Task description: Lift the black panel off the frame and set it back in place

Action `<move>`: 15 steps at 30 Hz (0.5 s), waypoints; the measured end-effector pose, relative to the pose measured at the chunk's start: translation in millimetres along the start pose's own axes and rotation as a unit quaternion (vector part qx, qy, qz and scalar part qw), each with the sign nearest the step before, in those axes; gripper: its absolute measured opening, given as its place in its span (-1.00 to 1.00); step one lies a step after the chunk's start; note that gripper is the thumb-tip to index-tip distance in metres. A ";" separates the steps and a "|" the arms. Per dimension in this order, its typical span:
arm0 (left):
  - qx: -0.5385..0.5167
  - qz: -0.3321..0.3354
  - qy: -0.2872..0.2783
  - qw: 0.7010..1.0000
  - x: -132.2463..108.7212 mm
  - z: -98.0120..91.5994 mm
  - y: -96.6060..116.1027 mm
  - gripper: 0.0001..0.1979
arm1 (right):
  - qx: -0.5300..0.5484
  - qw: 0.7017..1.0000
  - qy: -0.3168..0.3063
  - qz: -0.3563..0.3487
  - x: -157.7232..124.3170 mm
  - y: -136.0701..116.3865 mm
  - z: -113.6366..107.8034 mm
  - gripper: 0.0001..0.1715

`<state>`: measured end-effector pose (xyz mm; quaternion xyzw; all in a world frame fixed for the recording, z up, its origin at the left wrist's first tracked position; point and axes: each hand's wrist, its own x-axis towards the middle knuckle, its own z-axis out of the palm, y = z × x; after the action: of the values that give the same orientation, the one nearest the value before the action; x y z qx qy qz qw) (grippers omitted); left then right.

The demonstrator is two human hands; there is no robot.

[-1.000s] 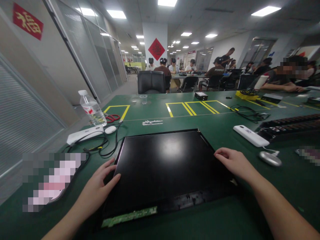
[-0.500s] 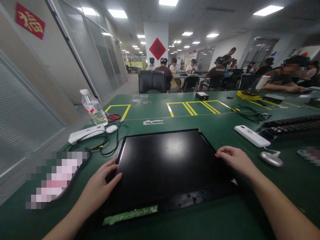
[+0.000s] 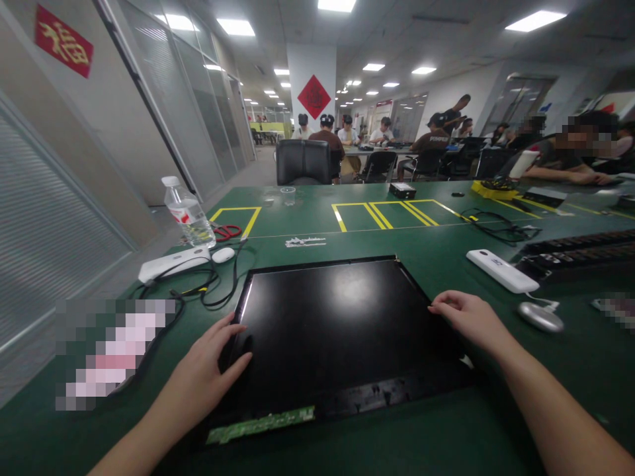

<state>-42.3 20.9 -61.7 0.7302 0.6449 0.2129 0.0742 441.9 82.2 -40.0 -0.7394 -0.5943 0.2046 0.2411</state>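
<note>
A flat black LCD panel (image 3: 327, 337) lies on the green table, with a green circuit board strip (image 3: 260, 425) along its near edge. My left hand (image 3: 211, 360) is at the panel's left edge, thumb and fingers apart, the fingertips and thumb reaching over the dark surface. Whether they press on it I cannot tell. At the right edge, my right hand (image 3: 464, 320) has its thumb and fingers pinched together on the rim. A small pale piece (image 3: 466, 361) shows at the panel's near right corner.
On the left stand a water bottle (image 3: 187, 215), red scissors (image 3: 228, 233), a white power bank (image 3: 174, 264) and black cables (image 3: 218, 301). Another white power bank (image 3: 501, 271) and a silver mouse-shaped device (image 3: 540, 317) lie to the right. Several people sit at tables beyond.
My left hand has shifted slightly right and its fingers now reach farther over the panel. My right hand stays at the right edge.
</note>
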 end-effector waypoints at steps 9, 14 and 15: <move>0.016 0.141 -0.085 0.986 -12.6 -13.2 -6.1 -0.56 | -0.038 0.999 0.007 -0.019 -0.1 0.5 0.5 -0.69; -0.030 0.128 -0.099 0.986 -16.8 -16.0 8.7 -0.64 | -0.039 0.999 0.010 -0.022 0.7 2.8 0.2 -0.69; -0.033 0.130 -0.108 0.985 -16.9 -16.0 9.7 -0.65 | -0.039 0.999 0.010 -0.023 0.7 3.0 0.2 -0.69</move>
<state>-41.3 0.3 -47.2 0.8238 0.5254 0.1612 0.1392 444.3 82.4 -42.0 -0.7364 -0.6163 0.1682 0.2227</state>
